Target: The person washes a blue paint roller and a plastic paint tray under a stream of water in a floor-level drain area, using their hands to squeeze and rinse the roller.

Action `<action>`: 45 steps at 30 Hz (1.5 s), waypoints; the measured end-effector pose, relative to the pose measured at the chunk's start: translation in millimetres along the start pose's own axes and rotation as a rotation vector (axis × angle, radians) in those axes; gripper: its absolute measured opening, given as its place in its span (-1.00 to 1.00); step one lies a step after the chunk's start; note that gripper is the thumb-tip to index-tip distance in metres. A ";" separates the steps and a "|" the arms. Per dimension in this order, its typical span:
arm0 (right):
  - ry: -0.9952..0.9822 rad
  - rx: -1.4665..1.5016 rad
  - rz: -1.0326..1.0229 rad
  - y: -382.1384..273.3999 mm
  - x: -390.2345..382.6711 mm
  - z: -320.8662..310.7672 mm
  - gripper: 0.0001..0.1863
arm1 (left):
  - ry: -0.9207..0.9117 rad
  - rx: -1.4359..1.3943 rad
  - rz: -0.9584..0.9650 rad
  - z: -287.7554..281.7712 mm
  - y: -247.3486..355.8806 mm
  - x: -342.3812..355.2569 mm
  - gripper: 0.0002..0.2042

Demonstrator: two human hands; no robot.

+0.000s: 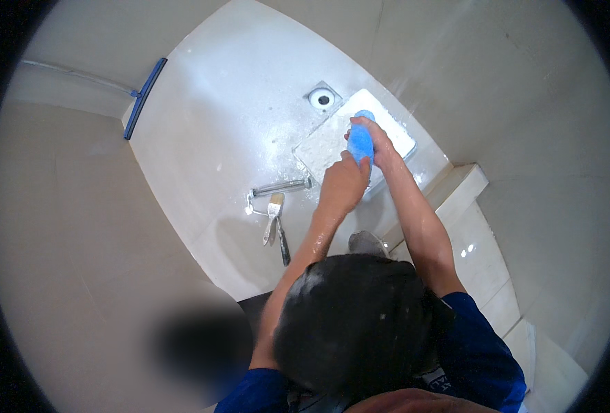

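Both hands are closed on it now; a bright blue, elongated, round-ended, sponge-like pad (360, 142) is gripped between them, the bare left hand (346, 182) wrapped about the lower end, the bare right hand (379, 142) around the upper part from the right side; fingers curl in on each, though how hard they squeeze I cannot tell. And look at the arms — the left forearm slants up and rightward from the lower edge, wet and shiny near the wrist, its hand bent over with knuckles uppermost; the right forearm comes up and leftward from beneath a dark blue fabric sleeve (480, 344), so the two converge on the pad, right hand a little farther out than the left. That pad sits above a white, flat, rectangular slab or shallow tray (322, 146), set askew on the pale, glossy floor (201, 151), its surface rough and whitish on the left side; whether pad and slab touch is hidden by the hands. Just beyond the slab's upper left edge, a round white drain in a square metal frame (323, 99); left of the left hand, a shiny metal cylindrical roller (281, 187), and right below it a flat paintbrush with pale bristles (275, 206) beside a slim black handle (283, 249); over by the far-left wall, well apart — a long blue squeegee blade (145, 98) on a grey pole (77, 74).
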State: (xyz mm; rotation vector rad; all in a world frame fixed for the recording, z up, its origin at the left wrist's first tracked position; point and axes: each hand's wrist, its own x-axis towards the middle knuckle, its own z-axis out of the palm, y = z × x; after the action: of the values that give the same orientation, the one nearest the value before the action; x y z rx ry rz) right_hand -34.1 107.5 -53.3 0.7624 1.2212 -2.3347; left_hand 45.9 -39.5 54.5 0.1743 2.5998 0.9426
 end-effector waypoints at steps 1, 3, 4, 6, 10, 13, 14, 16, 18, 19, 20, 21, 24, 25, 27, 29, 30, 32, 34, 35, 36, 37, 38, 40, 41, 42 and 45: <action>0.000 0.026 -0.022 -3.3 -4.3 6.0 -0.48 | -0.001 0.004 0.036 -12.5 0.6 1.1 -0.43; -0.004 0.060 -0.072 -14.7 -16.1 13.9 -0.44 | 0.010 -0.041 0.053 -33.3 9.8 6.1 -0.43; -0.014 0.075 -0.092 -22.6 -23.3 22.6 -0.41 | 0.033 -0.109 0.050 -42.0 14.4 7.8 -0.43; -0.055 0.042 0.007 -40.0 -36.9 42.0 -0.29 | 0.003 -0.362 -0.068 -60.1 23.0 8.5 -0.44; -0.109 -0.163 0.064 -84.8 -59.2 59.1 -0.26 | -0.199 -1.099 -0.229 -66.4 45.8 8.1 -0.50; -0.120 -0.464 0.071 -111.0 -74.8 72.6 -0.41 | -0.303 -1.427 -0.221 -64.2 58.8 11.4 -0.58; -0.123 -0.548 0.090 -119.6 -82.2 74.1 -0.44 | -0.301 -1.503 -0.229 -62.1 64.8 10.1 -0.58; -0.026 -0.694 0.044 -130.5 -105.2 85.1 -0.51 | -0.296 -1.601 -0.197 -59.6 76.4 7.5 -0.57; 0.020 -0.906 0.034 -144.0 -124.3 94.6 -0.49 | -0.288 -1.642 -0.203 -62.3 81.8 8.0 -0.56; 0.055 -1.010 0.032 -154.3 -136.7 92.9 -0.48 | -0.298 -1.664 -0.209 -58.5 87.9 10.0 -0.56; 0.005 -1.139 0.098 -163.7 -153.8 97.3 -0.42 | -0.294 -1.694 -0.226 -52.2 90.3 10.0 -0.55; 0.025 -1.165 0.109 -161.4 -159.1 98.7 -0.41 | -0.265 -1.716 -0.257 -46.0 88.7 9.8 -0.55; 0.085 -1.309 0.123 -164.0 -170.7 107.1 -0.34 | -0.206 -1.762 -0.310 -29.2 94.7 14.5 -0.54; 0.089 -1.303 0.097 -165.0 -170.7 104.6 -0.32 | -0.213 -1.800 -0.312 -26.1 96.9 15.1 -0.54; 0.091 -1.295 0.045 -166.2 -170.5 98.9 -0.28 | -0.220 -1.877 -0.322 -19.6 100.4 17.1 -0.54; 0.053 -1.315 0.040 -175.0 -167.1 86.3 -0.24 | -0.239 -1.925 -0.317 -16.0 100.3 19.9 -0.53; 0.034 -1.325 0.037 -176.9 -166.4 78.5 -0.22 | -0.256 -1.939 -0.302 -14.5 100.1 22.3 -0.53; -0.053 -1.347 -0.050 -177.5 -168.6 74.0 -0.18 | -0.293 -2.009 -0.284 -8.3 100.3 27.3 -0.51; -0.045 -1.397 -0.110 -178.8 -170.6 76.1 -0.14 | -0.326 -2.125 -0.276 -2.1 98.9 33.4 -0.50; 0.004 -1.427 -0.123 -175.2 -174.1 81.1 -0.13 | -0.325 -2.139 -0.286 -1.3 99.8 36.5 -0.48; 0.054 -1.456 -0.136 -172.5 -177.5 85.8 -0.11 | -0.325 -2.153 -0.298 -0.2 101.2 40.2 -0.46; 0.072 -1.489 -0.155 -169.1 -180.7 92.3 -0.10 | -0.321 -2.157 -0.301 -0.7 98.5 44.1 -0.44; 0.095 -1.523 -0.180 -169.6 -185.5 100.0 -0.09 | -0.364 -2.159 -0.297 -2.1 90.7 52.1 -0.36; 0.113 -1.473 -0.218 -174.3 -190.4 103.2 -0.10 | -0.357 -2.037 -0.294 -3.3 85.9 62.3 -0.32; 0.106 -1.389 -0.231 -176.1 -189.7 98.4 -0.12 | -0.357 -1.975 -0.294 -6.8 86.3 63.5 -0.30; 0.097 -1.305 -0.244 -177.2 -188.2 92.9 -0.15 | -0.390 -1.985 -0.227 -6.7 85.6 70.7 -0.28; 0.056 -1.447 -0.287 -203.5 -165.6 56.4 -0.40 | -0.466 -2.006 -0.224 -11.0 109.0 81.4 -0.29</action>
State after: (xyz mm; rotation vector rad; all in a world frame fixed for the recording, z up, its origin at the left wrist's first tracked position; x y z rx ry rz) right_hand -37.6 185.7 203.4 0.0983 2.5466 -0.9706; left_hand -34.6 57.1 107.7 -0.3693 0.4184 2.3504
